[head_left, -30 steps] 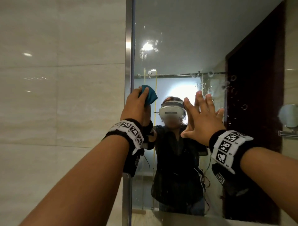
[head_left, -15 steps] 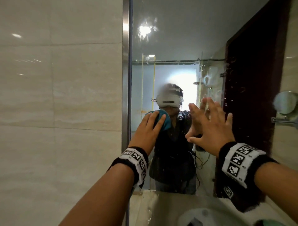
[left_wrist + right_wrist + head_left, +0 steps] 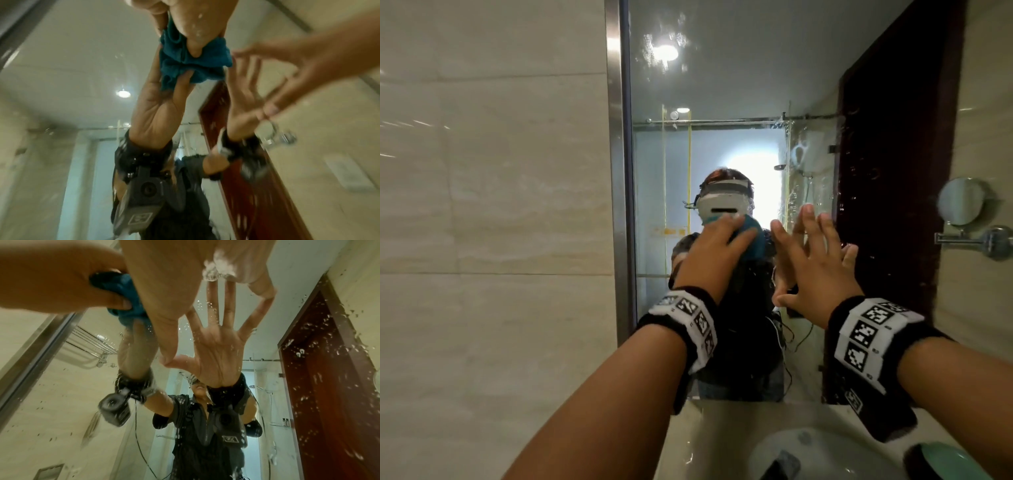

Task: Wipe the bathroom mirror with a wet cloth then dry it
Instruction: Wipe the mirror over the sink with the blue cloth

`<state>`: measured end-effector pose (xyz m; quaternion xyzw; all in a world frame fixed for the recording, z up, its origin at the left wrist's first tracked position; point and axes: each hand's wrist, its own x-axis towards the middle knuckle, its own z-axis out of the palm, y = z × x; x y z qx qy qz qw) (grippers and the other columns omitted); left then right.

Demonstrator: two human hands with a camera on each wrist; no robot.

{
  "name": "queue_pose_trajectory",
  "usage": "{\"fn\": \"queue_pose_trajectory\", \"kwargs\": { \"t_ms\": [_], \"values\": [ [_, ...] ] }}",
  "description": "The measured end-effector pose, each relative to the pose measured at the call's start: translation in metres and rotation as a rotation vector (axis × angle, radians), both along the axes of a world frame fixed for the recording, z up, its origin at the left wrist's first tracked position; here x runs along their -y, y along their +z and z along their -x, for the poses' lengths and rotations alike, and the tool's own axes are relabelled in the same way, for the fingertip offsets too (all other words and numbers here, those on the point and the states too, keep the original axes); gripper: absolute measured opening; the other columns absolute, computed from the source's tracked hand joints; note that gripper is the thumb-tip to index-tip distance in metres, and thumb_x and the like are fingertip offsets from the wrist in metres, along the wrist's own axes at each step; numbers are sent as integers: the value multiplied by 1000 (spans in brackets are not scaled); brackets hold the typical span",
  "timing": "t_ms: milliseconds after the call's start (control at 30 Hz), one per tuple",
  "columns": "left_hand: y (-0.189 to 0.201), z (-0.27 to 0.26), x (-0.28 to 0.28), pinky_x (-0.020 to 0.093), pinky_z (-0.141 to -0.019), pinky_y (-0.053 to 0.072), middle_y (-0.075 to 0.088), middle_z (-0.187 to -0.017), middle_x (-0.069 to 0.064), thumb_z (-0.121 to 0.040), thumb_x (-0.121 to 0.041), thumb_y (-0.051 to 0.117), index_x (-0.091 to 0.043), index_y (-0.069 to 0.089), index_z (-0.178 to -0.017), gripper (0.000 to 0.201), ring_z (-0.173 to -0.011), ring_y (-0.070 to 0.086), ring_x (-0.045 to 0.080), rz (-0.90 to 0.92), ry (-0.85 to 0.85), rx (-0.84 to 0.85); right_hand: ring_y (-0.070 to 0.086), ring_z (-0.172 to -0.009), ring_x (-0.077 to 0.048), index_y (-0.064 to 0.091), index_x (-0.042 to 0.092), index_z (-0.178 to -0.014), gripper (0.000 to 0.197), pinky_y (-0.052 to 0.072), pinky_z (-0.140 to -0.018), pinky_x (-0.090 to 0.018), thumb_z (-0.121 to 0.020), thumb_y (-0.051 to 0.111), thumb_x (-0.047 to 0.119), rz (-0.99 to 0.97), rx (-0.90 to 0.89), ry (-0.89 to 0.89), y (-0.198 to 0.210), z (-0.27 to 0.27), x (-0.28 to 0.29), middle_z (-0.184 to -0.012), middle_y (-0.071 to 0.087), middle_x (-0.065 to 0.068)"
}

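Observation:
The mirror [image 3: 722, 85] hangs ahead in a steel frame, with water drops on its right part. My left hand [image 3: 712, 253] holds a teal cloth [image 3: 753, 240] against the glass near the middle; thumb and fingers curl round the cloth [image 3: 205, 53]. The right hand [image 3: 815, 260] is just right of it, fingers spread and straight, fingertips on the glass and holding nothing. In the right wrist view the cloth [image 3: 125, 287] shows behind my open palm [image 3: 164, 280]. The glass reflects both hands.
Pale tile wall [image 3: 500, 205] lies left of the mirror frame [image 3: 616, 171]. Below are a white basin [image 3: 801, 442] with a dark tap [image 3: 780, 462] and a green dish [image 3: 948, 459]. A round swivel mirror [image 3: 960, 202] sticks out from the right wall.
My left hand has carried the cloth down from the mirror's upper left edge and rightward to the middle. The right hand stays spread on the glass. My view has tilted down.

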<state>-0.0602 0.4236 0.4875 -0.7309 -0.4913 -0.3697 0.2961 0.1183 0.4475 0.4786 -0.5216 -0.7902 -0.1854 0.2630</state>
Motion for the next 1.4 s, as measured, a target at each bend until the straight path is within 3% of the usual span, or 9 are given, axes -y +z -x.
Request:
{"fn": "queue_pose_trajectory", "kwargs": {
  "t_ms": [100, 267, 433, 533, 767, 967, 1133, 1267, 1400],
  "values": [
    [-44, 3, 0, 51, -93, 45, 60, -127, 15, -52, -8, 90, -12, 64, -120, 73, -115, 58, 36, 17, -2, -317, -34, -135, -26, -27, 47, -138, 123, 5, -107, -64, -69, 75, 49, -17, -13, 4, -1, -1, -3, -142, -47, 2],
    [-75, 32, 12, 42, -91, 49, 63, -124, 3, -48, -15, 92, -22, 66, -119, 76, -111, 62, 25, 30, 66, -548, -31, -137, -26, -28, 51, -135, 128, 6, -106, -66, -64, 79, 50, -37, -17, 14, -3, 0, -6, -145, -42, 3],
    [-30, 41, 25, 37, -110, 34, 30, -152, 2, -89, -13, 61, -27, 39, -143, 60, -139, 28, 22, 44, 176, -284, -30, -138, -26, -27, 51, -136, 129, 6, -106, -66, -64, 80, 48, -45, -18, 11, -3, -1, -6, -147, -39, 3],
    [-25, 45, 18, 34, -110, 32, 38, -145, -4, -98, -30, 47, -32, 46, -135, 37, -133, 35, 12, -75, 210, -247, -30, -138, -26, -27, 50, -136, 129, 6, -106, -67, -64, 80, 49, -46, -16, 7, -4, -1, -5, -147, -39, 2],
    [-102, 30, 17, 53, -91, 48, 58, -127, 19, -46, 6, 87, -10, 62, -122, 82, -115, 57, 39, 4, 85, -175, -22, -141, -28, -18, 44, -143, 115, 2, -109, -63, -73, 72, 50, -130, 9, 5, -15, 1, 1, -152, -30, -2],
    [-127, 34, 24, 49, -86, 53, 58, -128, 17, -47, 0, 88, -10, 59, -126, 85, -115, 58, 35, 57, 156, -299, 2, -141, -27, 18, 33, -149, 99, 19, -108, -60, -68, 71, 56, -247, 157, 84, -81, 16, 11, -157, -2, -7],
    [-107, 42, 30, 45, -83, 53, 59, -125, 18, -51, -2, 85, -13, 61, -125, 79, -111, 59, 36, -12, 221, -309, -30, -137, -27, -20, 38, -144, 115, 1, -109, -62, -72, 67, 58, -72, 203, 26, -92, 23, 9, -146, -42, -3],
    [-83, 53, 25, 45, -83, 54, 53, -128, 19, -54, -2, 87, -12, 53, -132, 86, -112, 54, 37, -104, 283, -55, -31, -136, -29, -24, 36, -142, 116, 1, -107, -66, -73, 67, 57, -62, 184, 13, -95, 28, 7, -144, -43, -5],
    [-104, 60, 21, 44, -89, 50, 51, -130, 18, -55, 3, 85, -14, 52, -135, 88, -119, 38, 32, -163, 257, -116, -34, -135, -27, -25, 36, -140, 119, -1, -106, -67, -71, 68, 58, -78, 174, 22, -97, 29, 4, -145, -42, -4]
  ]
}}
